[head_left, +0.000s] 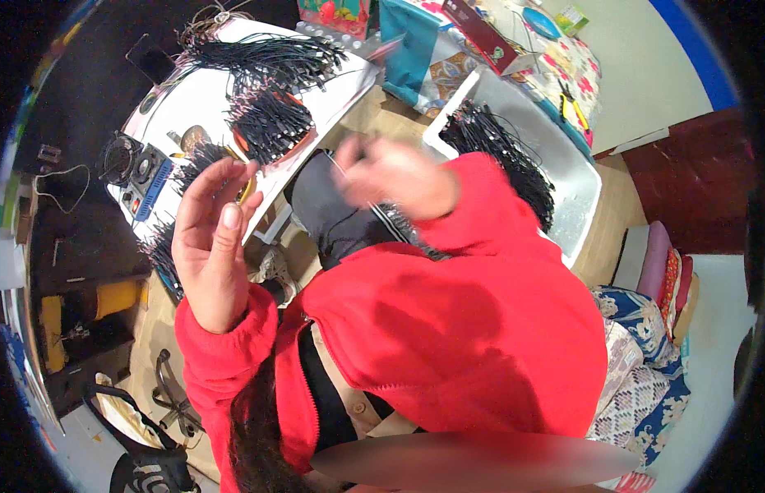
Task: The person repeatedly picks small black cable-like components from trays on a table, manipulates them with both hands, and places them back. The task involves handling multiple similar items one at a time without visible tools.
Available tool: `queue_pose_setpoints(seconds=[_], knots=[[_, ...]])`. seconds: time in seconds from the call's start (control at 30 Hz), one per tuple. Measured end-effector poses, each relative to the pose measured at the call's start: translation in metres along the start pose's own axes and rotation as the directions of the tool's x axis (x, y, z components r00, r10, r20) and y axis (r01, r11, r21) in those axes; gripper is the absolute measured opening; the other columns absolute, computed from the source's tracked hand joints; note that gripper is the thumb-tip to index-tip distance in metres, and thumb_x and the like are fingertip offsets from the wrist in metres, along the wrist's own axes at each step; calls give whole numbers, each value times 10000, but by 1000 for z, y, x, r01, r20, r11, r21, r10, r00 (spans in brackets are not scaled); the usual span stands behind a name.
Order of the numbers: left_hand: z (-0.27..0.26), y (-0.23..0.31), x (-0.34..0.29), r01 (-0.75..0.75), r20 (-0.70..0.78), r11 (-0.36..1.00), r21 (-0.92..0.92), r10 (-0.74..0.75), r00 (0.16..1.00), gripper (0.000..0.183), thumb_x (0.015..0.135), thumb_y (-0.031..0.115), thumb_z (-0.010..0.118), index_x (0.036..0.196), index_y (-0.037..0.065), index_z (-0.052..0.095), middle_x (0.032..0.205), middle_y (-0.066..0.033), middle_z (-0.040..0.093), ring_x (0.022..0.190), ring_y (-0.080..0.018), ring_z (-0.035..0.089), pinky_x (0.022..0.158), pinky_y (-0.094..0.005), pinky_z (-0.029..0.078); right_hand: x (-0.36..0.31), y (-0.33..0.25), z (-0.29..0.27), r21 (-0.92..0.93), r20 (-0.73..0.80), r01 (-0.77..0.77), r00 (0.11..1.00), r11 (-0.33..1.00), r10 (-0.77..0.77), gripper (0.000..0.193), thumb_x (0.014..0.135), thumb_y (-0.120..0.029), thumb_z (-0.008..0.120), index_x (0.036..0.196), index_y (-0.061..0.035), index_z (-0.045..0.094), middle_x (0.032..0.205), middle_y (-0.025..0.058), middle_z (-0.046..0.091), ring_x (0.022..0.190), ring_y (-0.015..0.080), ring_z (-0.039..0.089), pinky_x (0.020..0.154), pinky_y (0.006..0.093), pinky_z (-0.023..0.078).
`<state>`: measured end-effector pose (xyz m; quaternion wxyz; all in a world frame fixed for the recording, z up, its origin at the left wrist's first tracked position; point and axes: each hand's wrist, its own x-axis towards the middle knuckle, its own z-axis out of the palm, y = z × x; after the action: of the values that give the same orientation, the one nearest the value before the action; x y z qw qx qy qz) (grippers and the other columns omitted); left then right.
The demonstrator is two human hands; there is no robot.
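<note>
My left hand (214, 246) is raised over the near edge of the white table, its fingers curved and the thumb standing apart from them. Something yellow shows behind its fingertips; I cannot make out what it is. My right hand (390, 177) is smeared by motion above my lap. A small dark thing shows at its fingertips, too blurred to name. Beyond my hands, a bundle of short black cables (271, 127) lies in an orange-rimmed holder on the table. A larger bundle of long black cables (267, 59) is spread behind it.
A white plastic tub (580, 218) with black cables (501, 160) stands to the right. On the white table (341, 82), a blue-fronted device (152, 189) sits at the left. Yellow-handled pliers (574, 107) lie on a flowered cloth at the back right. Folded fabrics (666, 283) are stacked at right.
</note>
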<state>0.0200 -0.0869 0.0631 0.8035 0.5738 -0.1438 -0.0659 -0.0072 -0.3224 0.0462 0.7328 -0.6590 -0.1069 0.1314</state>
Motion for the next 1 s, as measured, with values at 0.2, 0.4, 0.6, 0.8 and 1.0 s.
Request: queue_pose_setpoints(seconds=[0.2,0.4,0.6,0.8,1.0], knots=[[-55,-27,-16,185,101,959,214,-211,972,258,899,63,573,1145,-13,560,1122,-79,594,1002,-147,563,816,-278,459,-120,-68,-103,-736,-499,-233,821,636,-277,183,991,-213,452,964,-34,480,709,-7,469,607,81,422,551,239,355],[-102,-61,-45,291,-53,876,384,-294,954,205,887,42,578,1086,-2,602,1013,-35,628,883,-93,569,767,-229,448,-124,33,-232,-786,-605,-613,790,-79,-103,337,933,-317,502,1013,9,529,915,301,604,896,467,573,754,515,455],[-136,-53,-57,182,-246,683,708,-4,969,163,854,44,603,1011,27,641,856,-68,623,687,-124,557,635,-262,457,-97,150,-274,-462,-887,-832,444,-309,131,397,907,-391,544,1065,-30,592,1008,245,633,961,419,596,845,486,471],[-167,-47,-50,216,-407,566,796,235,883,127,845,39,604,958,17,656,776,-89,619,630,-147,565,600,-272,455,-20,98,-172,-753,-655,-655,755,-65,-17,290,882,-305,597,977,-32,616,948,231,638,922,392,611,775,476,479],[-194,-55,-55,218,-532,700,680,266,804,121,863,36,596,962,4,658,740,-48,612,634,-89,539,589,-238,440,111,71,9,-734,111,210,975,645,-191,170,879,-171,592,953,-22,631,838,175,646,770,324,643,679,367,497]])
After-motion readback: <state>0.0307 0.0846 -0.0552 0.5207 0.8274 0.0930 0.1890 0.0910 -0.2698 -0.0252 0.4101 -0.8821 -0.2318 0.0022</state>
